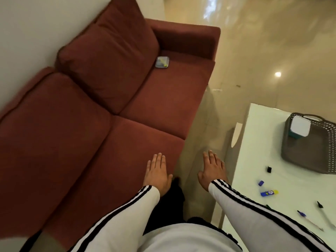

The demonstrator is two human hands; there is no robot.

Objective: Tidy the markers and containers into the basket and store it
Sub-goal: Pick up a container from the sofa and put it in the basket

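Observation:
A grey perforated basket (307, 151) stands on the white table (258, 160) at the right, with a white-lidded teal container (300, 129) inside it. On the table in front of the basket lie a blue and yellow glue stick (269, 192), a small blue cap (261, 182), a small black cap (269, 169) and a few markers (309, 220). A small grey container (162, 62) holding something yellow sits on the far sofa seat. My left hand (157, 172) hovers flat over the sofa's near edge, holding nothing. Flat and empty too, my right hand (212, 170) hangs over the floor beside the table.
A dark red sofa (91, 124) with back cushions fills the left side, against a pale wall. Glossy beige floor (254, 51) runs between sofa and table and beyond. My dark trouser legs show in the narrow gap below my hands.

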